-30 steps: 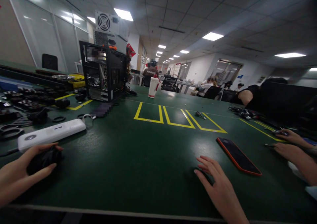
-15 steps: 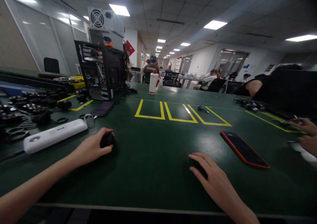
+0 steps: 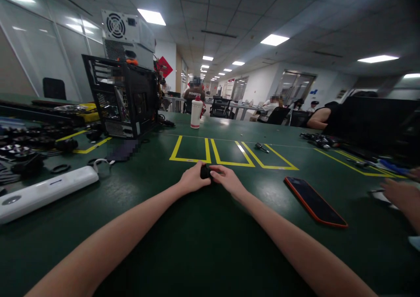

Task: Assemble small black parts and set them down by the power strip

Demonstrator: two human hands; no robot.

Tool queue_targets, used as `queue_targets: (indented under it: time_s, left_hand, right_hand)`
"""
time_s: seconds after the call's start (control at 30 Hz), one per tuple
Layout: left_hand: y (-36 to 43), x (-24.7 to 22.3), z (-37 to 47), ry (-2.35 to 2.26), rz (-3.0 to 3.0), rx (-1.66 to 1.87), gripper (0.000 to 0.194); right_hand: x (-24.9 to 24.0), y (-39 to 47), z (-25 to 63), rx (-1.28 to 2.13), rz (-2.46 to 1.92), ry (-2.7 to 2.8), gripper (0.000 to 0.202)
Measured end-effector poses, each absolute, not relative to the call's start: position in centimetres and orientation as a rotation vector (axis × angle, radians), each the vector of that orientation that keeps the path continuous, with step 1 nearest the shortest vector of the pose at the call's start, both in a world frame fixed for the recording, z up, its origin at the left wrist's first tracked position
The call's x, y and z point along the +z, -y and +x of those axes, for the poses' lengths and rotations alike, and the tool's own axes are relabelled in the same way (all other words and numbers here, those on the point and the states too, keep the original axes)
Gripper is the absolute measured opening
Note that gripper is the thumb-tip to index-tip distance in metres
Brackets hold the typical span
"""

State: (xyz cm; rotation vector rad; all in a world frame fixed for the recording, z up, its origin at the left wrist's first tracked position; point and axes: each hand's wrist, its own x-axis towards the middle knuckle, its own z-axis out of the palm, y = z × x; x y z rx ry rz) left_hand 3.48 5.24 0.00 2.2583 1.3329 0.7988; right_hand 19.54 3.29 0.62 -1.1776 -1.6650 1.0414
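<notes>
A small black rounded part [image 3: 205, 171], its exact kind unclear, is between my two hands near the middle of the green table [image 3: 203, 244]. My left hand [image 3: 193, 178] is closed around its left side. From the right, my right hand [image 3: 229, 179] meets it with thumb and fingertips closed on its edge. Fingers cover much of the part. Just beyond the hands lie yellow tape outlines [image 3: 189, 159], and a small dark metal-ended piece [image 3: 262, 147] rests in the rightmost one.
An orange-edged phone [image 3: 315, 201] lies to the right. On the left are a white power strip [image 3: 49, 192], an open computer case [image 3: 126, 100] and black parts [image 3: 29, 135]. A white bottle [image 3: 196, 113] stands farther back. A co-worker's hand [image 3: 402, 198] is at the right edge.
My left hand has carried the black part rightward and away from me to the table's middle. My right hand has moved left and forward from lying open, and now closes on the part.
</notes>
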Motion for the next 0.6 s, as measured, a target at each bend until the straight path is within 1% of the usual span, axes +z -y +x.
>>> queue_targets:
  time_s: [0.13, 0.23, 0.3, 0.43, 0.6]
  left_hand:
    - [-5.5, 0.0, 2.8, -1.237, 2.25, 0.801, 0.057]
    - [-5.8, 0.1, 2.2, -1.098, 2.234, 0.779, 0.067]
    - [-6.1, 0.1, 1.9, -1.02, 2.226, 0.754, 0.072]
    - [-6.4, -0.1, 1.6, -0.948, 2.199, 0.772, 0.066]
    - [-6.2, -0.3, 1.5, -0.932, 2.245, 0.809, 0.07]
  right_hand:
    - [-0.2, -3.9, 19.2, 1.09, -1.095, 1.613, 0.026]
    - [-0.3, -3.7, 19.3, 1.099, -1.057, 1.615, 0.026]
    - [-0.4, -3.8, 19.3, 1.081, -1.045, 1.615, 0.029]
    - [-0.6, -4.1, 19.2, 1.055, -1.006, 1.673, 0.038]
    - [-0.6, -3.8, 19.0, 0.982, -1.021, 1.714, 0.036]
